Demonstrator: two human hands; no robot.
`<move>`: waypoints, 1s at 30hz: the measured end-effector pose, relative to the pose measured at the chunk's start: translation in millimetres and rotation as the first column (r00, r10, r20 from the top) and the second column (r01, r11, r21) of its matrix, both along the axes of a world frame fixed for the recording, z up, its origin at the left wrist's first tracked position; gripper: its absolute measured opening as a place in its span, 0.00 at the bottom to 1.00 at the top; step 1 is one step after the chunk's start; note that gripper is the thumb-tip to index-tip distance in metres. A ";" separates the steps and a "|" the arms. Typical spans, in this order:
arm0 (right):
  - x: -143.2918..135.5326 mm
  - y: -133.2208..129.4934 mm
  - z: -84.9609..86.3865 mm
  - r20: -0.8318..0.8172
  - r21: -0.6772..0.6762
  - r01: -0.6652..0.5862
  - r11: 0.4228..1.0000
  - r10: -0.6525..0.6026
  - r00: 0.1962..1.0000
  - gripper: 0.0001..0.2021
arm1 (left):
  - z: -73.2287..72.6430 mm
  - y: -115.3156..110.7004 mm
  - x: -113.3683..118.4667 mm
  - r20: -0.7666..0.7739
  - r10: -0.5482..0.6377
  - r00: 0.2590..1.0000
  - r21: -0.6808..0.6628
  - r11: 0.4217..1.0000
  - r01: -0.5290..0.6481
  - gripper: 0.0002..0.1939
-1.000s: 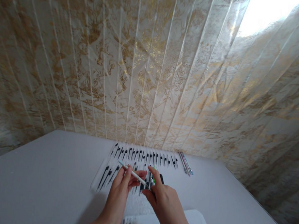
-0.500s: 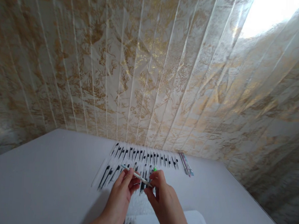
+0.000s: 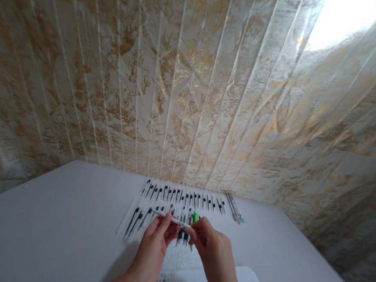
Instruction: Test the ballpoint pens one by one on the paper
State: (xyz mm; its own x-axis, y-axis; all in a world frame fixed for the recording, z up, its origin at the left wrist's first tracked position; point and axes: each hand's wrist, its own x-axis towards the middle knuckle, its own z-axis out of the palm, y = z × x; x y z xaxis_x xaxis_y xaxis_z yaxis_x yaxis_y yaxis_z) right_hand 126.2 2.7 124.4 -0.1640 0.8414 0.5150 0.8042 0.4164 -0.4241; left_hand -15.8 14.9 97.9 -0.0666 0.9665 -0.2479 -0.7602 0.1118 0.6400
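A thin white pen [image 3: 177, 221] is held nearly level between both hands, above the rows of pens. My left hand [image 3: 155, 241] pinches its left part between thumb and fingers. The fingers of my right hand [image 3: 212, 245] close on its right end. Just behind my right fingertips a bright green pen [image 3: 196, 216] shows. Several black-capped clear pens [image 3: 134, 220] lie in a front row, partly hidden by my hands.
A back row of black-capped pens [image 3: 173, 194] lies near the patterned curtain [image 3: 191, 94]. Pink and blue pens [image 3: 234, 208] lie to its right. At the table's front are a white tray [image 3: 249, 277] and a clear sheet with dark print [image 3: 164, 280].
My right hand has moved slightly right, and the white pen is more level. More of the green pen and of the dark pens below the white pen now shows.
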 end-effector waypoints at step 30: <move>-5.4 -4.1 3.2 0.014 0.150 -0.040 0.988 0.039 0.999 0.17 | 7.8 -0.6 -5.3 0.036 0.098 0.995 0.040 0.994 -0.099 0.15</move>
State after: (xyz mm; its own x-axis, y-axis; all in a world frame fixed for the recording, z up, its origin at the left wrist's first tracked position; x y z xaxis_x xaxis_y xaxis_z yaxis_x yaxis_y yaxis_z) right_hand 120.8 -1.4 127.6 -0.2020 0.7472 0.6332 0.7903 0.5062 -0.3453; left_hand -21.0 14.3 105.6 -0.1541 0.9652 -0.2111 -0.7873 0.0091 0.6165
